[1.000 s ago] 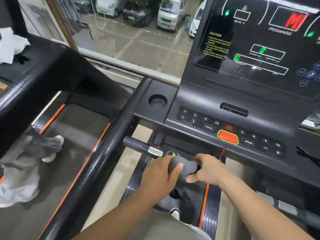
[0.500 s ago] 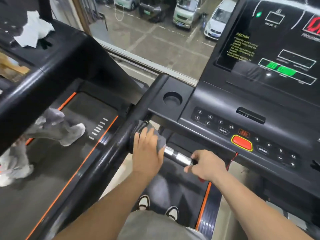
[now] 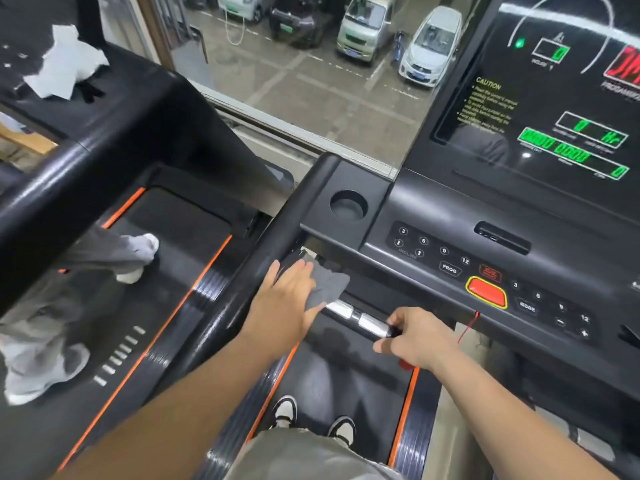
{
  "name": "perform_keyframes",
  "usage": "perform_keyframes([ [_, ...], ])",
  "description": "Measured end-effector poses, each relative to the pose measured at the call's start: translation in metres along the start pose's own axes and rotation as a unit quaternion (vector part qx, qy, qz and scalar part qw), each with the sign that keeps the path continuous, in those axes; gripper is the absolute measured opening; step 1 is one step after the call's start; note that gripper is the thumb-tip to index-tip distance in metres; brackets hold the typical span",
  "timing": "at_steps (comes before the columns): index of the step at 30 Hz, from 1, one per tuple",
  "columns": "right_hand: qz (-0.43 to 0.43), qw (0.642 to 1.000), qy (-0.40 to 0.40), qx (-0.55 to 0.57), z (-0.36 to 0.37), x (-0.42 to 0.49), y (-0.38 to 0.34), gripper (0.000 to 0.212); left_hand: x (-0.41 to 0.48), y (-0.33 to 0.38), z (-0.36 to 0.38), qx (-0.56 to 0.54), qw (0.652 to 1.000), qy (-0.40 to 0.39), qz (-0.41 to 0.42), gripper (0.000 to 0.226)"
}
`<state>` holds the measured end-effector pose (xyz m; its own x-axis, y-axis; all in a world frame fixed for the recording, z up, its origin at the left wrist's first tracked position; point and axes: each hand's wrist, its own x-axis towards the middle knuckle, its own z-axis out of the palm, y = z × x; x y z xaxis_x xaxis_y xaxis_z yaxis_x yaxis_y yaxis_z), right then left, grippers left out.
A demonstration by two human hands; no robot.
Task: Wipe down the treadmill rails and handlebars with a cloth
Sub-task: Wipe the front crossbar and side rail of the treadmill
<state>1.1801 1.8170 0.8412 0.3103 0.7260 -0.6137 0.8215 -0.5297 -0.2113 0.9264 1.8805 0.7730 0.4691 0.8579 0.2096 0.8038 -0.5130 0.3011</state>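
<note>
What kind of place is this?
Likely a gym on an upper floor: a treadmill console, a second treadmill alongside with someone walking on it, and a window overlooking parked cars.

- It was a gym: a treadmill's console (image 3: pixel 450 209) filled the right side, with lit green readouts, incline buttons and a red stop button (image 3: pixel 486 292).
- A second treadmill (image 3: pixel 180 223) stood just beside it on the left, with another person's legs (image 3: pixel 104 251) on its belt.
- A window (image 3: pixel 311 91) ahead looked down on parked cars (image 3: pixel 429 46).
</note>
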Motion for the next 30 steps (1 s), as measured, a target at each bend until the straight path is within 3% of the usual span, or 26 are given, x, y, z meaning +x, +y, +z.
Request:
perform_keyframes([
  [2,0.0,1.0,0.008,0.007,0.001,-0.003,-0.001,0.046,-0.001,0.037,0.01,-0.057,0.993,0.022,-0.097,0.033],
  [3,-0.002,1.0,0.016,0.005,0.003,-0.004,0.0,0.041,-0.006,0.063,0.02,-0.079,0.992,0.026,-0.095,0.03],
  [6,-0.04,0.997,0.059,-0.006,0.006,-0.012,0.007,0.014,-0.028,0.118,0.039,-0.159,0.987,-0.011,0.023,0.034],
  [7,-0.061,0.996,0.06,0.004,0.007,-0.015,0.013,0.014,-0.033,0.122,0.038,-0.182,0.982,-0.02,0.039,0.039],
  [10,-0.101,0.994,0.041,-0.002,0.003,-0.025,0.031,0.029,-0.038,0.106,0.013,-0.272,0.962,-0.037,-0.018,0.051],
  [12,-0.101,0.993,0.06,-0.015,-0.001,-0.026,0.041,0.059,-0.054,0.087,-0.006,-0.309,0.941,-0.078,-0.118,0.046],
  [14,-0.089,0.993,0.069,-0.033,-0.008,-0.026,0.047,0.072,-0.077,0.061,-0.004,-0.372,0.882,-0.089,-0.276,0.046],
  [16,-0.077,0.992,0.054,-0.086,-0.013,-0.023,0.048,0.076,-0.085,0.045,0.0,-0.429,0.772,-0.031,-0.468,0.05],
  [18,-0.062,0.99,0.036,-0.118,-0.013,-0.021,0.051,0.077,-0.073,0.049,-0.002,-0.5,0.641,0.051,-0.58,0.038],
  [19,-0.055,0.991,0.034,-0.118,-0.012,-0.02,0.055,0.075,-0.06,0.054,-0.003,-0.552,0.578,0.074,-0.596,0.032],
  [20,-0.061,0.991,0.036,-0.114,-0.009,-0.019,0.061,0.071,-0.045,0.061,-0.005,-0.597,0.537,0.086,-0.589,0.028],
  [24,-0.106,0.988,0.043,-0.1,-0.004,-0.021,0.089,0.06,0.008,0.112,0.001,-0.682,0.453,0.13,-0.559,0.039],
  [25,-0.112,0.987,0.049,-0.1,-0.004,-0.022,0.098,0.06,0.014,0.131,0.007,-0.671,0.45,0.155,-0.569,0.034],
  [27,-0.114,0.986,0.065,-0.103,-0.004,-0.021,0.114,0.057,0.011,0.169,0.02,-0.619,0.488,0.158,-0.595,0.025],
  [30,-0.105,0.984,0.072,-0.124,-0.006,-0.022,0.134,0.036,-0.008,0.229,0.037,-0.629,0.516,0.06,-0.578,0.044],
])
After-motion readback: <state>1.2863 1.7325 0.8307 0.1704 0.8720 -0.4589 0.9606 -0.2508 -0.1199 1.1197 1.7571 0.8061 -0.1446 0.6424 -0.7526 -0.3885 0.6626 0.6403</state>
